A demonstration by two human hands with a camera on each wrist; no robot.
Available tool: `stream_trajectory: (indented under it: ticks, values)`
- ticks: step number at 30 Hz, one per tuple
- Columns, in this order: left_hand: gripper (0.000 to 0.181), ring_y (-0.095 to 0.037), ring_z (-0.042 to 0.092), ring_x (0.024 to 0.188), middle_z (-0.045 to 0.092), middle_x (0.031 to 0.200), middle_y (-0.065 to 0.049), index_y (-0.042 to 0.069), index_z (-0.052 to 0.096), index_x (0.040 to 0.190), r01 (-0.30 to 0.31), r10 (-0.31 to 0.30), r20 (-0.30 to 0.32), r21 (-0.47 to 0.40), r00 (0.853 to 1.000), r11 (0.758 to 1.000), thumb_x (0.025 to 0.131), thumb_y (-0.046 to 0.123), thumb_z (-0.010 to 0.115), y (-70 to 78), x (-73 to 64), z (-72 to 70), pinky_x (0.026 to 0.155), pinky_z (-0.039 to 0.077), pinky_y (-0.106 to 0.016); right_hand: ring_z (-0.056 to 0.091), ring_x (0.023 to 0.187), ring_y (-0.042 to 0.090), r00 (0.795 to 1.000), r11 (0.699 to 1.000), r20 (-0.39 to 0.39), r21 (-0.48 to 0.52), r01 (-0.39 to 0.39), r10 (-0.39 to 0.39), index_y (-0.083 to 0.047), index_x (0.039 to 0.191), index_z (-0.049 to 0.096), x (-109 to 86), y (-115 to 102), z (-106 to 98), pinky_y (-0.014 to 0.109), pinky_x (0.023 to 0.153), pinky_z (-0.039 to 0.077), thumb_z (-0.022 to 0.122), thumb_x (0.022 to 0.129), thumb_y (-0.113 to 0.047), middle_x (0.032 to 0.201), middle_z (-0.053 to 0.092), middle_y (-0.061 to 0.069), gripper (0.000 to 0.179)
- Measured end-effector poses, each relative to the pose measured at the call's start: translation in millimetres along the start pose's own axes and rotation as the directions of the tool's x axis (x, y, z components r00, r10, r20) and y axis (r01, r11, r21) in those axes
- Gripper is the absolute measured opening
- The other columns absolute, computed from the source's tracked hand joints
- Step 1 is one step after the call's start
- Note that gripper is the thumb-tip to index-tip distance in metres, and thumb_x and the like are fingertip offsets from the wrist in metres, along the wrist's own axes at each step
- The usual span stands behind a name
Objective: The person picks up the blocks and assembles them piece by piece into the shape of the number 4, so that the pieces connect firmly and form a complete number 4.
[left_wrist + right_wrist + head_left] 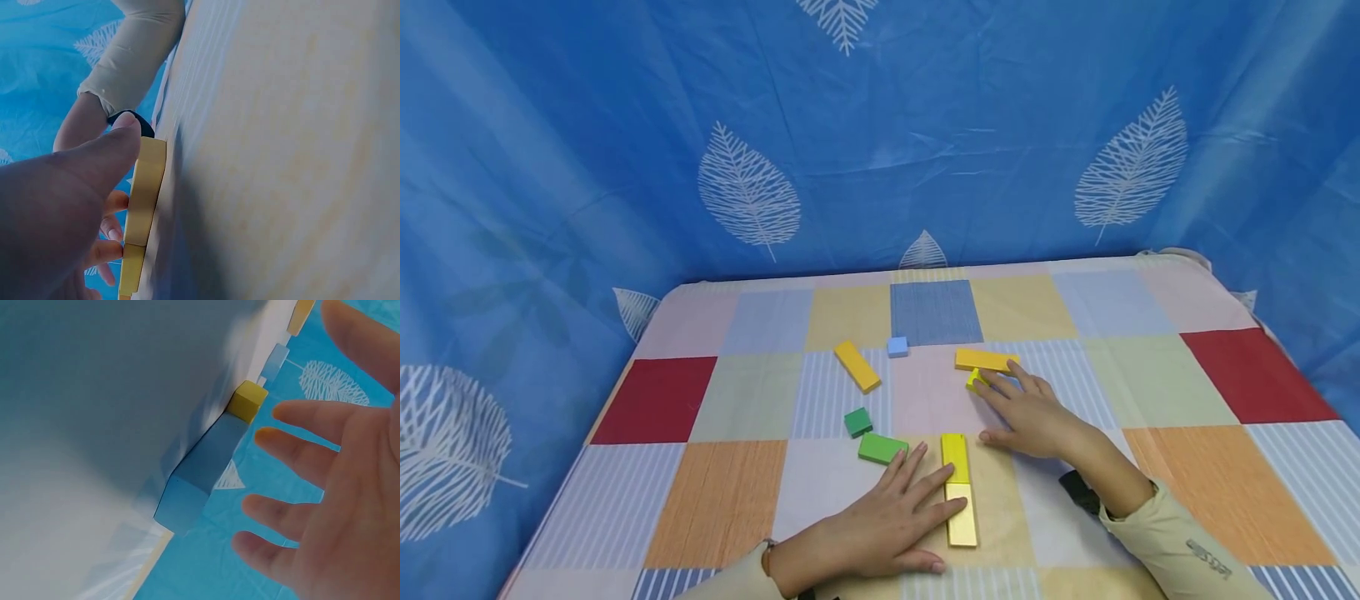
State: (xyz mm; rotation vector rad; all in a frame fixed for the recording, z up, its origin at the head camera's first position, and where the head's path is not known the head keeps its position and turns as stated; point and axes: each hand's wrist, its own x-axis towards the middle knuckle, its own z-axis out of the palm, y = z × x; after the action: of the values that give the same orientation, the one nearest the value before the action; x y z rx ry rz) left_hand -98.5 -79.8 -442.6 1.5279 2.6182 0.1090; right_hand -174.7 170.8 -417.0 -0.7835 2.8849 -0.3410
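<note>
Two yellow blocks, one bright (955, 458) and one paler (962, 525), lie end to end in a line. My left hand (883, 521) has its fingers spread, with two fingertips on top of these blocks. Beside its fingertips lies a light green block (880, 448). With fingers extended, my right hand (1030, 417) hovers by a small yellow block (973, 380) and an orange block (981, 359), partly covering the small one. In the right wrist view the fingers are apart from a long blue-looking block (212, 453), which I cannot make out in the head view.
A dark green block (858, 422), a second orange block (857, 367) and a small light blue block (898, 347) lie farther left on the patchwork cloth (737, 392). Blue curtains (880, 150) with white leaves enclose the table's back and sides.
</note>
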Motion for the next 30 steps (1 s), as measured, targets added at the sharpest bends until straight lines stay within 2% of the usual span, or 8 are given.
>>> stream_trajectory:
  ticks: [6, 15, 23, 30]
  values:
    - [0.063, -0.044, 0.007, 0.138, 0.016, 0.152, -0.009, 0.025, 0.029, 0.143, -0.003, 0.003, 0.004, 0.001, 1.000, 1.000, 0.091, 0.059, 0.031, -1.5, 0.3, 2.2, 0.106, 0.021, -0.057, 0.016, 0.133, 0.049, 1.000, 1.000, 0.018, -0.006, 0.005, -0.005, -0.003, 0.135, 0.043, 0.3, -1.2, 0.8, 0.064, 0.099, 0.019, 0.063, 0.083, -0.038, 0.143, 0.035, 0.017, 0.066]
    - [0.064, -0.043, 0.002, 0.138, 0.013, 0.153, -0.008, 0.026, 0.026, 0.144, 0.003, -0.002, 0.023, -0.030, 1.000, 1.000, 0.090, 0.060, 0.031, -2.3, 0.4, 1.9, 0.107, 0.016, -0.057, 0.014, 0.133, 0.049, 0.999, 0.999, 0.036, 0.036, 0.030, -0.032, -0.007, 0.137, 0.041, 1.0, -5.0, 1.9, 0.066, 0.100, 0.016, 0.062, 0.084, -0.038, 0.146, 0.032, 0.014, 0.065]
    - [0.064, -0.044, 0.007, 0.138, 0.015, 0.152, -0.009, 0.024, 0.028, 0.144, 0.001, -0.001, 0.012, -0.005, 1.000, 1.000, 0.091, 0.059, 0.032, -1.4, -0.8, 2.3, 0.107, 0.019, -0.057, 0.013, 0.134, 0.049, 0.997, 0.997, 0.057, 0.058, 0.044, -0.047, -0.008, 0.136, 0.042, 1.4, -6.9, 3.5, 0.066, 0.100, 0.016, 0.061, 0.084, -0.040, 0.146, 0.033, 0.012, 0.064]
    - [0.063, -0.044, 0.008, 0.138, 0.015, 0.152, -0.009, 0.024, 0.028, 0.144, 0.003, -0.002, 0.016, -0.017, 1.000, 1.000, 0.091, 0.058, 0.033, -1.3, 0.0, 0.8, 0.107, 0.020, -0.057, 0.015, 0.134, 0.048, 0.996, 0.997, 0.064, 0.049, 0.054, -0.057, -0.010, 0.137, 0.042, 1.2, -9.0, 2.5, 0.065, 0.101, 0.017, 0.061, 0.084, -0.040, 0.145, 0.036, 0.010, 0.064]
